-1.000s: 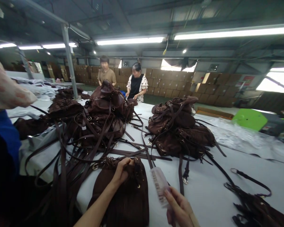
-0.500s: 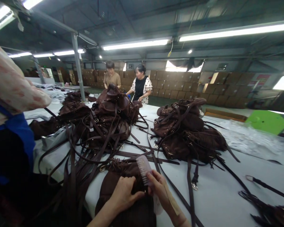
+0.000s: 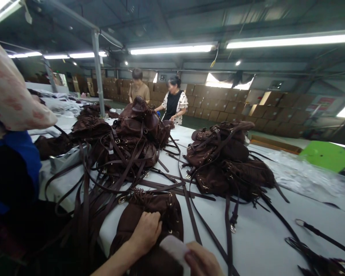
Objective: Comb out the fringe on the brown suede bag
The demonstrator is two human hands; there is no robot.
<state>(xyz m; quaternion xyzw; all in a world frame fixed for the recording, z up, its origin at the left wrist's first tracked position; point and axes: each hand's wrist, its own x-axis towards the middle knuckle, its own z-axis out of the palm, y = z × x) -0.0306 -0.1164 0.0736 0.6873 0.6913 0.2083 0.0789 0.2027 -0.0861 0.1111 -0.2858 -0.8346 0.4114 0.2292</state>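
Observation:
A dark brown bag (image 3: pixel 129 218) with fringe and metal rings lies at the table's near edge. My left hand (image 3: pixel 148 232) rests on it with fingers curled closed; whether they pinch the bag's material is hidden. At the bottom, over the bag's lower right part, my right hand (image 3: pixel 202 260) grips a pale brush (image 3: pixel 174 247), slightly blurred. The brush's bristles are not visible now.
Brown bags are heaped at left (image 3: pixel 132 149) and right (image 3: pixel 230 161), with long straps trailing over the white table (image 3: pixel 258 237). Clear plastic (image 3: pixel 301 168) and a green board (image 3: pixel 324 156) lie right. A co-worker's sleeve (image 3: pixel 20 96) is close at left; two people stand beyond the table.
My right hand has brought the brush down toward the bottom of the view, turning it. My left hand has shifted slightly left, its thumb now tucked in rather than stretched out.

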